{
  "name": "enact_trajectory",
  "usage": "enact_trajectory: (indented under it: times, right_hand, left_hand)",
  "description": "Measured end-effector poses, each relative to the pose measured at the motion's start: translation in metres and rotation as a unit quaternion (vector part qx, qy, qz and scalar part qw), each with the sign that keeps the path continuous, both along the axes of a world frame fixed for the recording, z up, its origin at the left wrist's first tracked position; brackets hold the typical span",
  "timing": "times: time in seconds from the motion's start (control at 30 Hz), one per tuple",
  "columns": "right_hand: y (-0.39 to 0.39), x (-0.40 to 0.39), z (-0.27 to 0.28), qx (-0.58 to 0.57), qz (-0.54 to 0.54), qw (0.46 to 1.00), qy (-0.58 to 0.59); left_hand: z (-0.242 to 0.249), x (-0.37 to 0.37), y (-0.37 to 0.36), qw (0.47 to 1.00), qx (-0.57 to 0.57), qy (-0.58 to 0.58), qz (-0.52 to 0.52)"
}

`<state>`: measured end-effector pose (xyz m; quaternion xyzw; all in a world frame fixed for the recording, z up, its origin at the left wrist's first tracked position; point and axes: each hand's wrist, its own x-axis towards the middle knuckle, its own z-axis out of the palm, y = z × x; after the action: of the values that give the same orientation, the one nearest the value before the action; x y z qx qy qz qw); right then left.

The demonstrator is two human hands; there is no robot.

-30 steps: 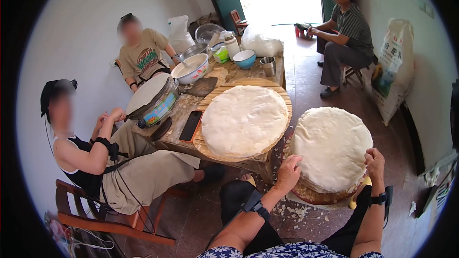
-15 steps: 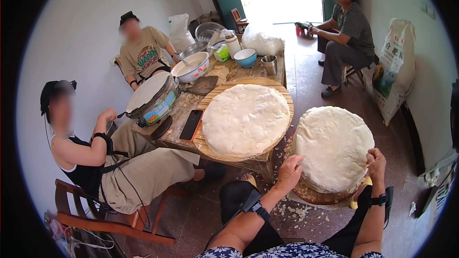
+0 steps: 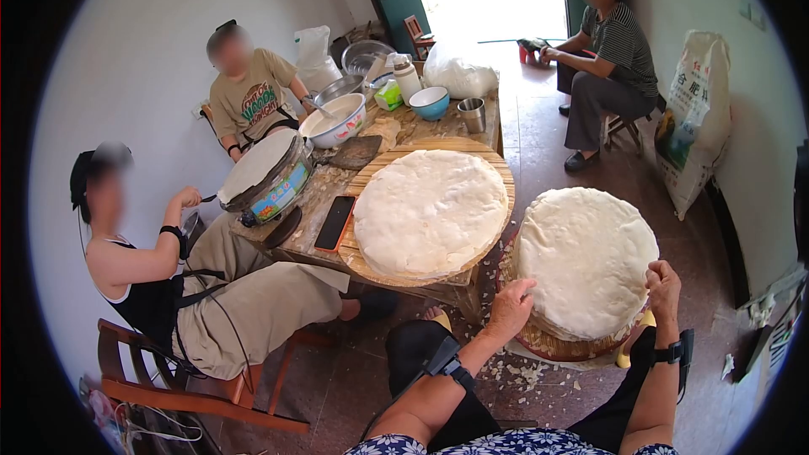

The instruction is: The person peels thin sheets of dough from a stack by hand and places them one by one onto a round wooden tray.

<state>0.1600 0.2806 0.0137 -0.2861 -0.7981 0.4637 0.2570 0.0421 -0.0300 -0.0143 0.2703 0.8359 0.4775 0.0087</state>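
Observation:
A tall stack of pale, thin round flatbreads [image 3: 587, 257] sits low in front of me on a round slatted board [image 3: 552, 345]. My left hand [image 3: 511, 307] is closed at the stack's lower left edge, thumb and forefinger pinched on the rim of the top flatbread. Across from it, my right hand [image 3: 664, 288] pinches the same sheet at the right edge. The sheet lies flat on the pile, its surface slightly wrinkled. Beside it on the table, a second stack of flatbreads [image 3: 430, 212] rests on a bamboo mat [image 3: 508, 170].
On the wooden table [image 3: 295, 240] are a phone [image 3: 336, 222], a round griddle [image 3: 271, 179], a batter bowl [image 3: 335, 122], a blue bowl [image 3: 430, 103] and a metal cup [image 3: 472, 115]. Two people sit at left, another near the door. A sack [image 3: 695, 122] leans right. Crumbs [image 3: 527, 375] litter the floor.
Both my hands keep their pinch at the stack's edges, almost unmoved. The nearer person at left has raised a hand beside the griddle, holding a dark-tipped tool. My view has shifted very slightly.

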Motion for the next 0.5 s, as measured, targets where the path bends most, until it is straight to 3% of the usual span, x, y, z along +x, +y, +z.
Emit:
enact_trajectory:
  times: [0.37, 0.5]
  right_hand:
    - [-0.0010, -0.0007, -0.0004, -0.007, 0.003, 1.000, 0.011]
    - [0.0039, -0.0011, -0.0090, 0.038, -0.001, 0.999, 0.005]
  left_hand:
    - [-0.0021, 0.0002, 0.0019, 1.000, 0.013, 0.003, 0.000]
    - [-0.0049, -0.0006, 0.0019, 1.000, 0.012, 0.016, 0.006]
